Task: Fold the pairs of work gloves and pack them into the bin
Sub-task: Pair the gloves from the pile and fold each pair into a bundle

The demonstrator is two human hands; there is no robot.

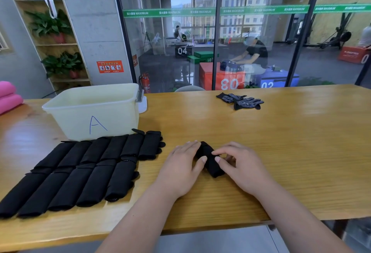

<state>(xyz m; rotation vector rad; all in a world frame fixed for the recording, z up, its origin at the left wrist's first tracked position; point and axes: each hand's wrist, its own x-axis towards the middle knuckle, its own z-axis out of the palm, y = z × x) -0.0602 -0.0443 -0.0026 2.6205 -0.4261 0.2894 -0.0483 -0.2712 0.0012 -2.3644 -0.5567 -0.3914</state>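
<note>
I see left hand [181, 164] flat, pressing black rolled fabric glove pair [212, 169] mid-table. Right hand [241, 164] pinches its edge. Risk: roll springs open on release. Pale translucent plastic bin [90, 116] well apart to left, so carry may loosen fold.

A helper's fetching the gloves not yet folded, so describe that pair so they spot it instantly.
Start at the long wooden table. The unfolded pair lies alone at its far edge. Unlike the rolled bundles, it lies flat, fingers spread, white dots showing.
</note>
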